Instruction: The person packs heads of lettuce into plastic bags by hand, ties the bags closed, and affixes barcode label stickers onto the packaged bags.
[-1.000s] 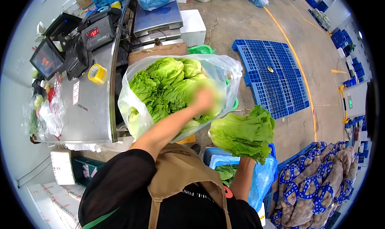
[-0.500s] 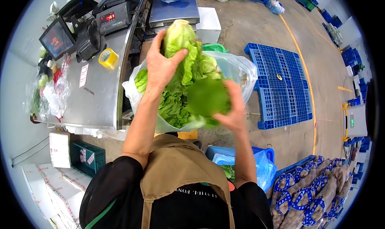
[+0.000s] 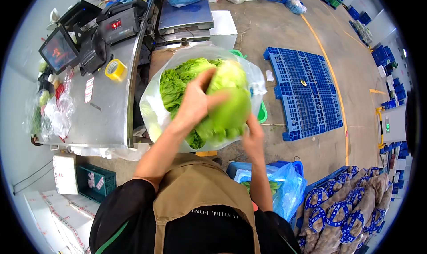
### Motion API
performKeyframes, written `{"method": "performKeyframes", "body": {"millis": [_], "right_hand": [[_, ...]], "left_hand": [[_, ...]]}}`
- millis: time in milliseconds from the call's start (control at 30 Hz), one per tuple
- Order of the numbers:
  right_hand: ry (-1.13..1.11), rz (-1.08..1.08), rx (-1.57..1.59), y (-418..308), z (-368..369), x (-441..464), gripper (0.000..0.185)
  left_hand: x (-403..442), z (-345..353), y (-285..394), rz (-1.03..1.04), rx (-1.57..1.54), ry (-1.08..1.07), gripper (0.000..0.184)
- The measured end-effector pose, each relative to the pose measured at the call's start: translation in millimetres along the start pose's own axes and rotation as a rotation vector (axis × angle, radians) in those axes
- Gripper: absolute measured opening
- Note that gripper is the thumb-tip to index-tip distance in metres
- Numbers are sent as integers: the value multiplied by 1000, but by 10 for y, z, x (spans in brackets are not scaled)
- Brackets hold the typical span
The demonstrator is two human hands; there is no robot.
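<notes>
Over the clear plastic bag (image 3: 151, 87), a pale green lettuce (image 3: 230, 105) is smeared by motion. My left hand (image 3: 195, 100) is closed on its left side, thumb across the leaves. My right hand (image 3: 253, 136) grips it low on the right, with its fingers partly hidden behind the leaves. Whether the blurred green is one head or two overlapping, I cannot tell. Inside the bag, darker leafy lettuce (image 3: 171, 89) shows at the left. Part of a green basket (image 3: 263, 112) shows by the bag's right side.
A steel table (image 3: 109, 125) on the left bears a weighing display (image 3: 120, 25) and yellow tape (image 3: 116, 70). Beyond the bag is a platform scale (image 3: 186, 18). A blue pallet (image 3: 307, 91) lies to the right; filled sacks (image 3: 342, 214) and a blue bag (image 3: 289, 189) are nearer.
My left hand has come down and nearer with the lettuce. My right hand has moved slightly lower. The bag's opening shows wider, and the red display digits have changed.
</notes>
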State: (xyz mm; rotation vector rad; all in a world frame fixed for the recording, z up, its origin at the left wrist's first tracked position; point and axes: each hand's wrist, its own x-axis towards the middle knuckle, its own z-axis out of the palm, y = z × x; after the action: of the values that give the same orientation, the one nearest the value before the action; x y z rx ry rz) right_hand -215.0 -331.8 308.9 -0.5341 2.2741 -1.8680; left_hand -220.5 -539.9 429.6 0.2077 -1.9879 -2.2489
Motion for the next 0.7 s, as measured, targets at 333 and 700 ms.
{"method": "performKeyframes", "body": {"millis": [333, 700], "right_hand": [[627, 489, 661, 612, -770, -1863, 51], [558, 1109, 55, 1534, -910, -3024, 39]], "left_hand": [[-873, 1255, -760, 376, 649, -735, 62], [-1050, 273, -41, -7, 223, -801, 35]]}}
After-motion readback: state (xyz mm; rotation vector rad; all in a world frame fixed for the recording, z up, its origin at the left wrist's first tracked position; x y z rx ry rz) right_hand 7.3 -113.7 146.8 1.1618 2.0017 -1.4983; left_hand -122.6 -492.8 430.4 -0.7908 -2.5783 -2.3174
